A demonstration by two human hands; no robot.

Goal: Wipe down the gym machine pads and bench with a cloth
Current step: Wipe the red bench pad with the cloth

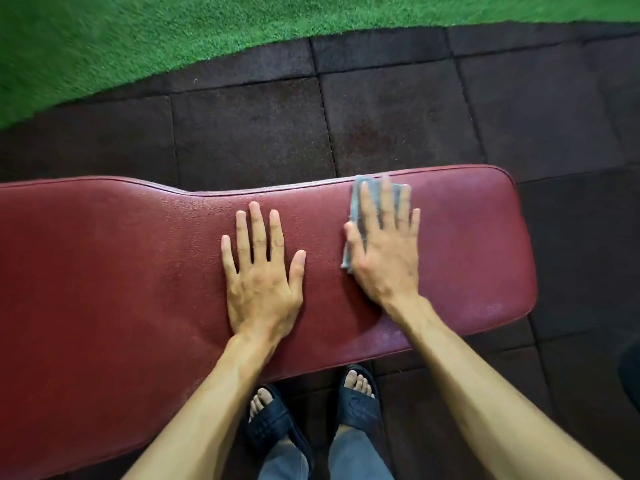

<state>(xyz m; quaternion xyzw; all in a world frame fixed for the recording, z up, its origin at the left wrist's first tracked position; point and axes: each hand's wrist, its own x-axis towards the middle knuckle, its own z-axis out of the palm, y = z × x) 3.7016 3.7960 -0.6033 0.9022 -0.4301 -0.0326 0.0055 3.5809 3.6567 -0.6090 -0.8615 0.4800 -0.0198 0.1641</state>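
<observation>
A long dark red padded bench (121,271) runs across the head view from left to right. My left hand (261,271) lies flat on the middle of the pad, fingers spread, holding nothing. My right hand (384,244) presses flat on a grey-blue cloth (356,202) near the bench's right end, close to its far edge. The cloth shows around and between my fingers; most of it is hidden under the palm. The right hand looks slightly blurred.
Dark rubber floor tiles (381,109) surround the bench. Green artificial turf (138,36) covers the floor beyond them. My two feet in dark slippers (356,400) stand under the bench's near edge. A dark object (632,372) shows at the right edge.
</observation>
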